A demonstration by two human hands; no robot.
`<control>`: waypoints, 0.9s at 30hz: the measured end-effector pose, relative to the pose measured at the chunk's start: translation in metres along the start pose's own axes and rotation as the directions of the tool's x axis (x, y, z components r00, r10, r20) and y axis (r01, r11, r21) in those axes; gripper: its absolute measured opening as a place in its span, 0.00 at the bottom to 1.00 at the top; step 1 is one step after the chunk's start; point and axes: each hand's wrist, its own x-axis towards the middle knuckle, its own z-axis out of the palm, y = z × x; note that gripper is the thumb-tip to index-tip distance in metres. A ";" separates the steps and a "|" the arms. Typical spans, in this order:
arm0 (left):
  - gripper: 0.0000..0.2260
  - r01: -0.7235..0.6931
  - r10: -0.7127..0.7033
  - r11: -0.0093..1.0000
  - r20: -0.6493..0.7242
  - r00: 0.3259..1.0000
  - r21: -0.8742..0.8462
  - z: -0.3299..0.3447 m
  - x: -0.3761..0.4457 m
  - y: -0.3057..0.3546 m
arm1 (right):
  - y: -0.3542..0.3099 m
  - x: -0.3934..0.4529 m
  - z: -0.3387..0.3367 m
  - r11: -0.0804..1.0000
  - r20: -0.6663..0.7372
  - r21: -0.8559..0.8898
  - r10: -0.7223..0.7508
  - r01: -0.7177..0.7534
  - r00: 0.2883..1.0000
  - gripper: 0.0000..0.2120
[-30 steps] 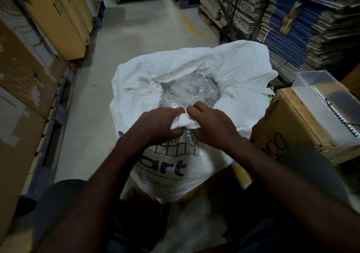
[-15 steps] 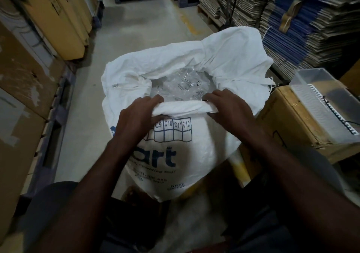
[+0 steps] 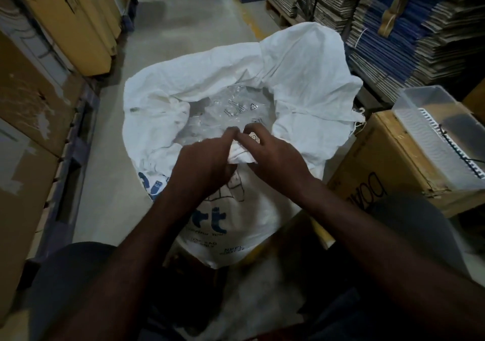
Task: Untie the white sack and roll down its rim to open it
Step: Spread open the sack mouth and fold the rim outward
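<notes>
White woven sack point(image 3: 301, 83), mouth already open, clear plastic bags point(image 3: 231, 109) showing just beyond the fingertips. Left hand point(image 3: 202, 164) and right hand point(image 3: 273, 157) meet at the near rim point(image 3: 240, 155), fingers curled and bunching a fold of it between them. Fabric looks light, floppy and a bit slick; probably creases easily and won't hold shape alone. Best grip is likely the rim hem either side of the fingers, rolling outward. Cardboard box point(image 3: 388, 162) sits right of the right hand.
</notes>
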 end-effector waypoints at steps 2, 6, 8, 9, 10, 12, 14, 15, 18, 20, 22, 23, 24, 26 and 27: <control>0.19 -0.019 0.020 1.000 -0.045 0.999 0.022 -0.001 -0.007 -0.010 | 0.005 0.004 -0.006 0.997 0.041 0.078 -0.032 0.028 0.999 0.28; 0.07 -0.041 0.043 0.997 -0.034 0.999 0.058 -0.002 -0.016 -0.023 | 0.055 0.005 -0.013 0.985 0.418 -0.155 -0.006 0.077 0.908 0.49; 0.08 -0.047 0.051 0.996 -0.046 0.998 0.078 -0.002 -0.020 -0.025 | 0.078 0.007 -0.019 0.985 0.454 -0.171 0.071 0.008 0.888 0.49; 0.09 -0.051 0.055 0.996 -0.051 0.997 0.078 -0.003 -0.022 -0.027 | 0.083 0.010 -0.022 0.986 0.414 -0.165 0.076 -0.007 0.907 0.43; 0.10 -0.047 0.051 0.996 -0.056 0.997 0.073 -0.005 -0.024 -0.029 | 0.084 0.013 -0.024 0.983 0.347 -0.181 0.053 0.012 0.936 0.35; 0.12 -0.022 0.027 0.998 -0.084 0.996 0.063 -0.014 -0.025 -0.037 | 0.073 0.018 -0.029 0.977 0.172 -0.209 -0.003 0.040 0.985 0.22; 0.12 0.003 0.009 0.997 -0.165 0.986 0.072 -0.024 -0.022 -0.053 | 0.057 0.021 -0.036 0.976 -0.038 -0.217 -0.011 0.002 0.999 0.16; 0.12 0.010 0.009 0.996 -0.224 0.975 0.086 -0.030 -0.021 -0.064 | 0.047 0.023 -0.038 0.974 -0.140 -0.225 -0.034 0.002 0.990 0.15; 0.11 0.077 -0.038 0.992 -0.343 0.939 0.101 -0.043 -0.021 -0.091 | 0.014 0.029 -0.035 0.980 -0.303 -0.171 -0.147 0.097 0.942 0.18; 0.11 0.120 -0.089 0.989 -0.304 0.949 0.085 -0.044 -0.023 -0.099 | -0.003 0.034 -0.022 0.984 -0.289 -0.134 -0.150 0.116 0.945 0.20; 0.13 0.086 -0.073 0.995 -0.230 0.970 0.048 -0.042 -0.023 -0.104 | -0.010 0.037 -0.011 0.991 -0.247 -0.121 -0.094 0.065 0.964 0.21; 0.17 0.049 -0.045 0.999 -0.178 0.983 0.017 -0.042 -0.024 -0.104 | -0.011 0.038 -0.006 0.992 -0.221 -0.123 -0.061 0.034 0.973 0.21; 0.22 0.010 -0.011 1.000 -0.112 0.994 -0.008 -0.041 -0.024 -0.102 | -0.010 0.039 -0.003 0.991 -0.194 -0.133 -0.031 0.005 0.980 0.19; 0.34 -0.053 0.053 0.998 0.043 0.998 -0.020 -0.039 -0.028 -0.086 | -0.008 0.039 0.001 0.987 -0.153 -0.158 -0.011 -0.013 0.988 0.15; 0.39 -0.078 0.080 0.997 0.092 0.992 -0.027 -0.035 -0.030 -0.073 | -0.005 0.039 0.004 0.986 -0.140 -0.164 -0.017 -0.006 0.990 0.14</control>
